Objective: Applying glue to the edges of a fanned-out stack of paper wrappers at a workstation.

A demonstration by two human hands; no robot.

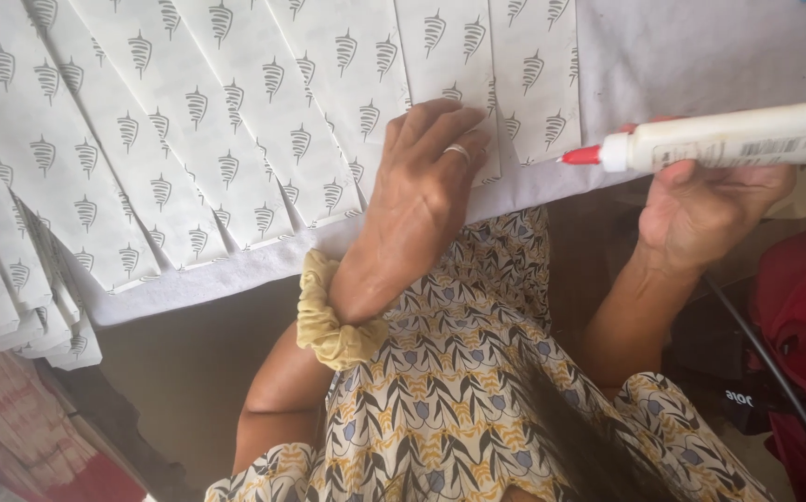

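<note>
Lying fanned across the table top: flat white paper packets [189, 121], each printed with rows of small grey emblems, overlapping edge on edge. Pointing leftward over the table's near edge: a white glue bottle [738, 138] with red nozzle and a pale barcode label [773, 147].

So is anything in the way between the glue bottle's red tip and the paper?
Nothing visible. The glue bottle in the right hand points its red tip at the printed paper sheets; the left hand presses them just beside it.
</note>
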